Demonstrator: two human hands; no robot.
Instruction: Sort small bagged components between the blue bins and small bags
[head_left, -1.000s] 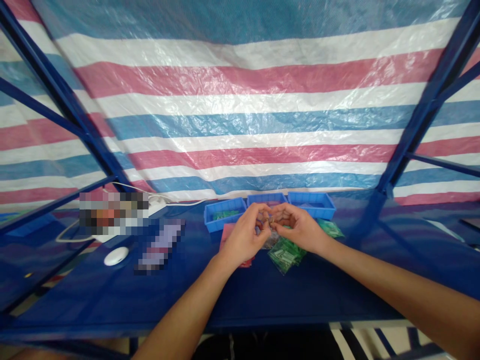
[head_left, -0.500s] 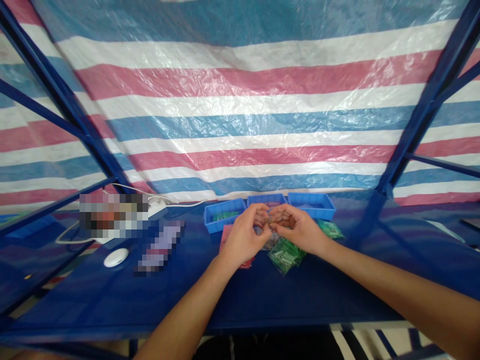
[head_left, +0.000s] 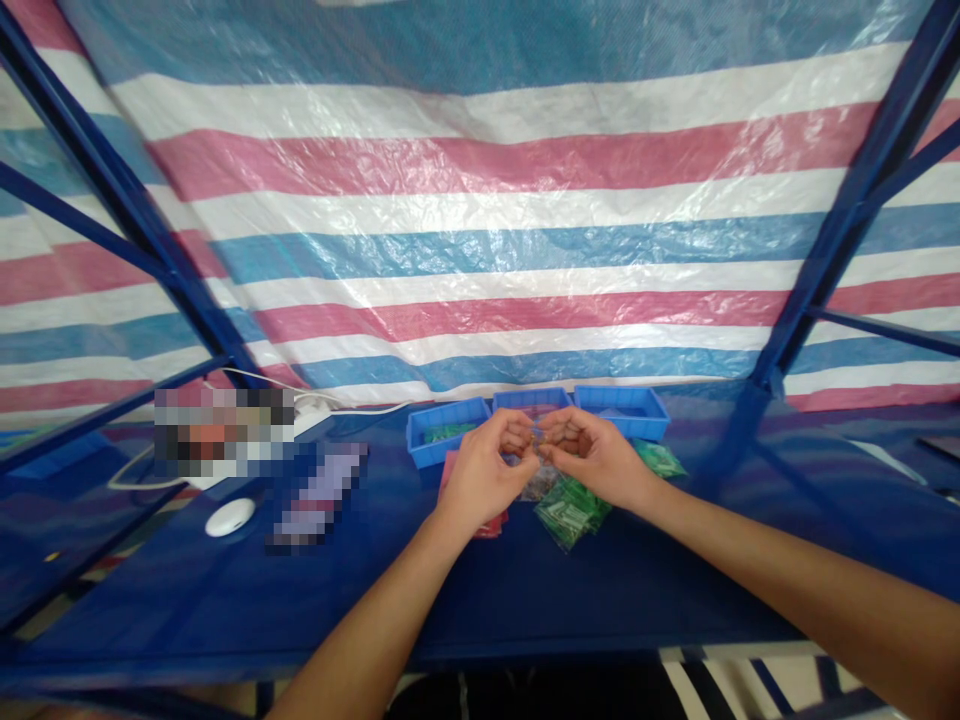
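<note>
My left hand (head_left: 486, 470) and my right hand (head_left: 592, 455) meet fingertip to fingertip above the blue table (head_left: 525, 590). Both are closed in a pinch on a tiny part between them, too small to name. Under the hands lie a clear bag of green parts (head_left: 568, 510), a small clear bag (head_left: 537, 484) and a pink-red packet (head_left: 491, 522). Another green bag (head_left: 660, 458) lies to the right. Just behind the hands stand three blue trays in a row: left (head_left: 448, 428), middle (head_left: 529, 400) and right (head_left: 622, 410).
A white round device (head_left: 231, 516) and a white cable (head_left: 330, 405) lie at the left of the table. A striped red, white and blue tarp (head_left: 480, 220) hangs behind. Blue metal frame bars (head_left: 847, 220) slant up on both sides.
Both hands stay together at the same spot; the fingers have shifted slightly around the tiny part. The view has barely moved.
</note>
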